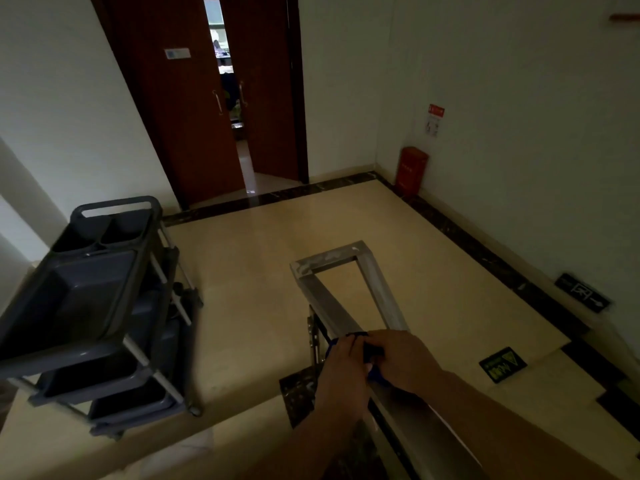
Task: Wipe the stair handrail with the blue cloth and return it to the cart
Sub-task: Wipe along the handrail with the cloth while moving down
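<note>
Two hands are closed together on the square-section stainless-steel stair handrail (332,306) at the near centre, and the crumpled blue cloth (373,351) is bunched between them, only slivers of it peeking out. Left hand (341,367) clamps down over the rail's top with fingers curled; right hand (403,360) wraps in from the right side, fingers folded onto the cloth. Both grips look tight, neither palm open. Now the key line: the rail's long axis runs away from the hands, up and slightly left toward its far bend, where it turns right and doubles back. So the unwiped stretch lies straight ahead, and a push forward along that axis looks like the move. Off to the left, well apart from the hands, stands the grey plastic three-tier cleaning cart (104,306); the left hand is nearer to it. Farther still, brown wooden double doors (194,109) stand ajar.
</note>
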